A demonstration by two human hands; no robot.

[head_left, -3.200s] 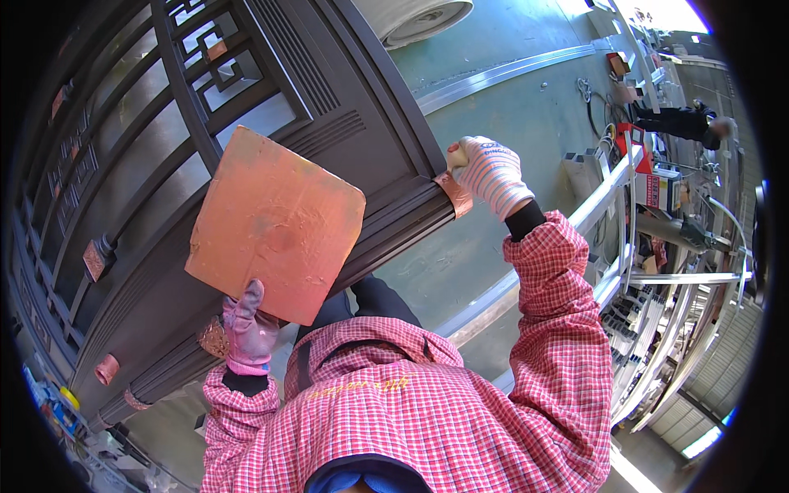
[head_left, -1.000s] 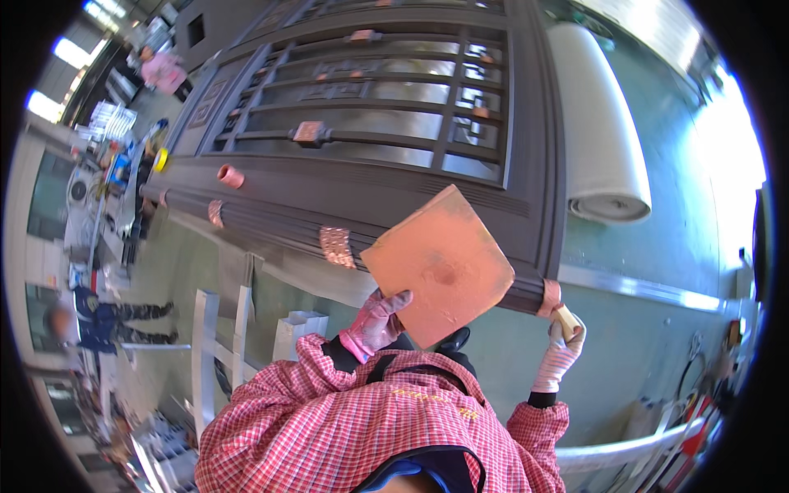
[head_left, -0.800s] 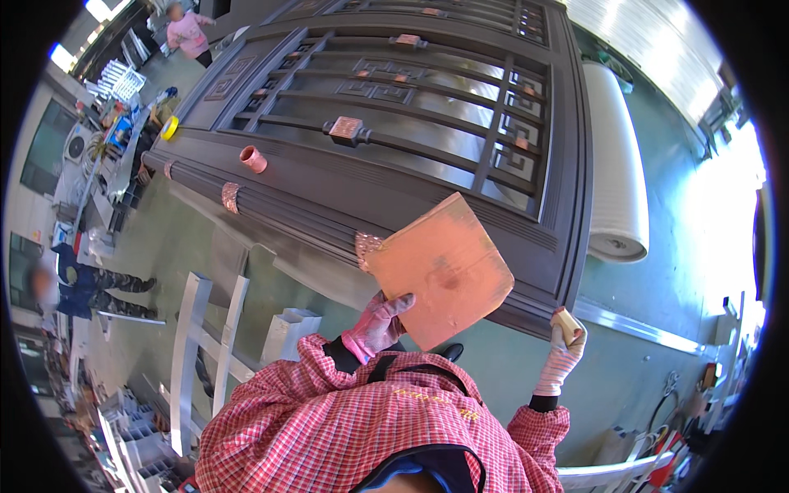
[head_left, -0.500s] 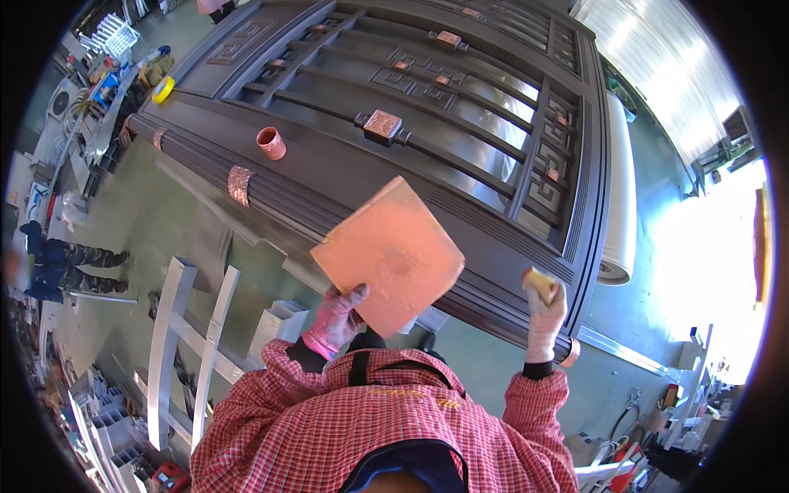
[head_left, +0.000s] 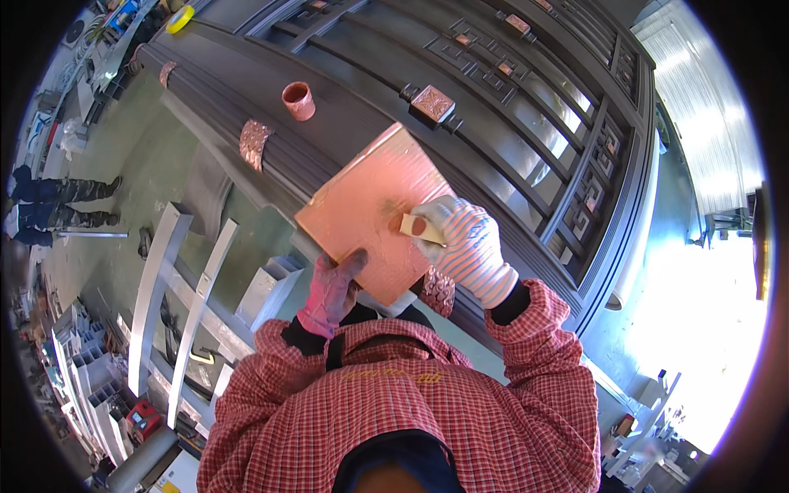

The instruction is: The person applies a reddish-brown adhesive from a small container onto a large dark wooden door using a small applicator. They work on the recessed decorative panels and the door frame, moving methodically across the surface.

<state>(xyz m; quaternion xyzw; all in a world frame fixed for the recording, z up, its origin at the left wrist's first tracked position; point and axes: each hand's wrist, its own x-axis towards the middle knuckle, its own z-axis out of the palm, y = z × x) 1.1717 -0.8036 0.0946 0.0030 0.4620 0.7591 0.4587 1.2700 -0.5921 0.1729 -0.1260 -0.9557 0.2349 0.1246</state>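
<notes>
My left hand (head_left: pixel 330 289), in a pink-stained glove, grips the lower left edge of a square copper-coloured board (head_left: pixel 357 205), with its thumb on top. The board is tilted above the near edge of a dark panelled metal door (head_left: pixel 362 135). In a striped glove, my right hand (head_left: pixel 472 251) pinches a small pale-yellow sponge piece (head_left: pixel 408 223) over the board's right part, beside a darker smudge. A copper blotch marks the sponge. Whether it touches the board I cannot tell.
A copper-coloured cup (head_left: pixel 299 105) and a yellow tape roll (head_left: pixel 179 19) stand on the door. Copper bands (head_left: pixel 255 145) wrap its moulded edge. Pale metal profiles (head_left: pixel 160 287) lie at the left. A person's legs (head_left: pixel 70 191) show at the far left.
My right hand has come left with the sponge, from over the door's right edge to the board. The board has shifted slightly up and left. The whole view has turned to the right.
</notes>
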